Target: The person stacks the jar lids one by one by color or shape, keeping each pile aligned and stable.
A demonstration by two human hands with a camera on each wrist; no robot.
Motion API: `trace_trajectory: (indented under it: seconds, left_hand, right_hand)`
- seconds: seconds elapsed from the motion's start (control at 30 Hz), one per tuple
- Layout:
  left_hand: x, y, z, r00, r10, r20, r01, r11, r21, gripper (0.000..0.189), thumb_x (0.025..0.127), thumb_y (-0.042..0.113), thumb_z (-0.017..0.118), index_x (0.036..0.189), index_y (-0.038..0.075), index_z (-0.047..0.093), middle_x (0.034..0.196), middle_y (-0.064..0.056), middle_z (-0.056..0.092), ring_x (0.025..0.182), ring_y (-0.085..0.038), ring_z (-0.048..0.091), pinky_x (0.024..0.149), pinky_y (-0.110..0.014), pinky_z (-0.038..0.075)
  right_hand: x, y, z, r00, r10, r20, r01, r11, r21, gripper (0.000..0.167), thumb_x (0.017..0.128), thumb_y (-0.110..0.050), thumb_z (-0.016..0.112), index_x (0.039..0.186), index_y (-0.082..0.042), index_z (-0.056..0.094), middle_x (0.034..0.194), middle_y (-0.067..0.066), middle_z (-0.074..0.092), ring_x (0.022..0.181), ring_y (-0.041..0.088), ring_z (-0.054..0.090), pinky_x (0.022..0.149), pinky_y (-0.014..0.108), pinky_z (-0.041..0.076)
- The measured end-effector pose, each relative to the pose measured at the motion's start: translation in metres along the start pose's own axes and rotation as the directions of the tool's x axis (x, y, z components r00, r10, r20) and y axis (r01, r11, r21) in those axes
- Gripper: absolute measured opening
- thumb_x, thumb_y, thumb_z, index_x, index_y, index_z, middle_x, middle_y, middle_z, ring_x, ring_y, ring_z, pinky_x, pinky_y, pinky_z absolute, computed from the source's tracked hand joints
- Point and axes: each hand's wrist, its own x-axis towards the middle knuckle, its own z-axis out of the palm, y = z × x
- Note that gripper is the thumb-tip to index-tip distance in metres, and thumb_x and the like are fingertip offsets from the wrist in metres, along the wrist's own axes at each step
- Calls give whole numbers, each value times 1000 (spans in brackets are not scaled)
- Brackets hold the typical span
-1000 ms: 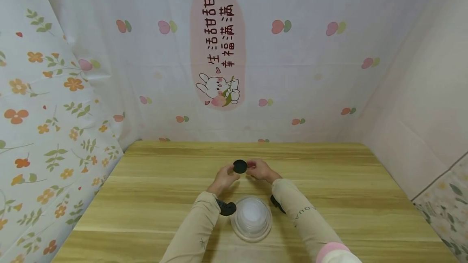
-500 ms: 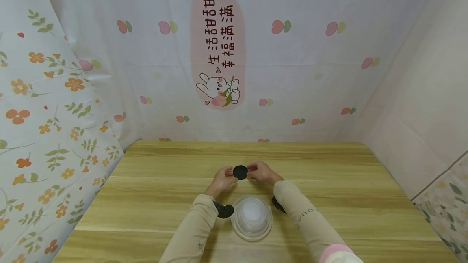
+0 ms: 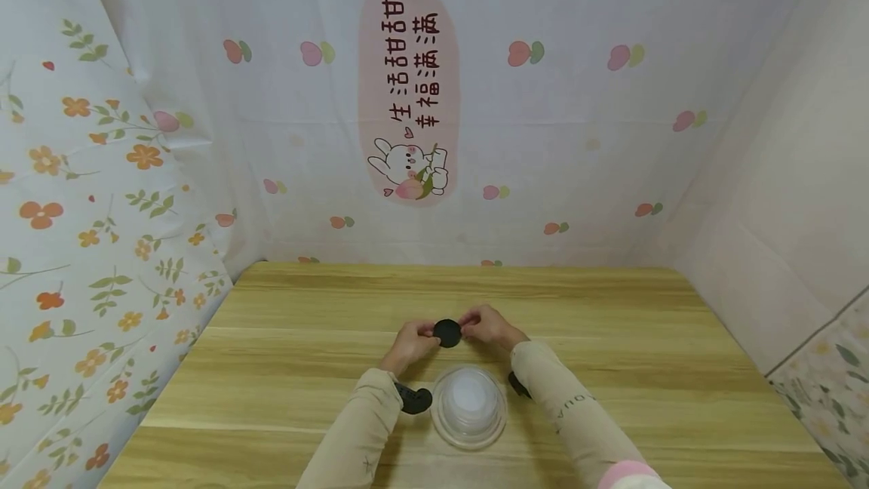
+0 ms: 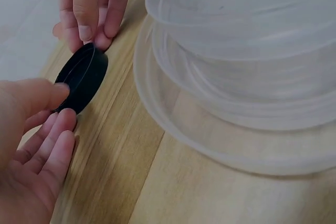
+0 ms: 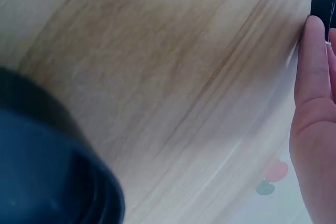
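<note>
A shallow round black lid [image 3: 447, 333], also a black ring-sided disc in the left wrist view [image 4: 84, 80], is held between both hands above the wooden table. My left hand [image 3: 411, 344] pinches its left edge, thumb over the rim and fingers beneath. From the other side, my right hand [image 3: 490, 326] pinches the opposite edge with its fingertips. The right wrist view catches only part of the right hand [image 5: 315, 87], with its fingertip at the lid's dark side. Nearer me, between the forearms, stands a stack of clear plastic round containers [image 3: 469, 402].
The containers' wide bottom rim [image 4: 210, 153] lies on the wooden table [image 3: 305, 368]. Black wrist devices [image 3: 415, 399] sit close beside the stack. A blurred dark rounded shape [image 5: 47, 171] fills a corner of the right wrist view. Patterned cloth [image 3: 557, 134] hangs behind the table's back edge.
Both hands have brought the black lid a little nearer to me, toward the clear containers. The containers have stayed in place.
</note>
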Motion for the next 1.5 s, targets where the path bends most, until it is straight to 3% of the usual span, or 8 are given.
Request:
trace_trajectory:
  seconds: [0.13,0.23,0.27,0.37,0.5,0.6,1.17,1.5]
  left_hand:
    - [33,-67,21,998,26,-62,-25,1000,8,35,66,28,77,99,22,66,82,6,61,76,-10,57,61,-23,47]
    - [37,-80,26,991,78,-109,-74,996,41,33,67,22,76,98,22,67,80,6,61,73,-10,57,57,-22,46]
    - [32,-70,25,991,71,-118,-65,996,53,32,67,19,76,98,22,68,80,6,61,73,-9,57,58,-23,46]
    - [-9,6,7,982,122,-145,-108,989,104,29,71,10,70,99,12,68,79,1,63,71,-12,57,58,-22,45]
    - [-70,131,-23,988,80,-131,-71,995,71,24,74,5,65,98,3,68,77,-5,63,70,-15,57,59,-24,46]
    - [-88,180,-34,993,-10,-121,15,999,42,23,75,4,64,97,-2,67,77,-10,63,72,-20,57,59,-27,46]
    - [-85,232,-38,994,-76,-73,69,993,-92,22,79,4,62,99,-3,65,76,-10,63,69,-23,63,61,-28,50]
    - [-84,251,-26,1000,-16,4,16,989,-144,22,77,-1,63,99,-7,64,74,-14,63,61,-21,62,57,-26,50]
  right_hand:
    - [3,11,2,1000,12,-3,-12,999,45,17,81,-11,63,94,0,65,79,11,62,67,16,62,57,25,51]
    - [-4,-2,2,999,44,2,-44,997,66,16,81,-7,63,94,2,65,80,13,62,67,17,62,58,27,51]
    - [-10,-16,3,997,76,-2,-75,995,67,16,82,-5,62,95,3,65,81,14,63,67,18,63,59,28,51]
    - [-34,-67,4,989,143,-31,-140,986,95,15,81,3,59,95,8,63,80,18,63,64,20,63,58,29,52]
    - [-63,-129,4,970,225,-87,-219,973,70,18,81,10,54,97,17,58,81,26,61,64,24,63,60,32,52]
    - [-74,-152,1,973,208,-98,-205,978,40,18,82,9,53,97,18,57,79,26,61,63,24,63,60,31,52]
    - [-80,-159,-24,965,138,-222,-141,990,3,18,83,2,56,97,12,60,81,16,61,75,37,61,67,42,51]
    - [-101,-161,-41,961,103,-256,-115,993,-29,15,82,1,57,94,9,60,79,13,57,71,30,62,68,41,51]
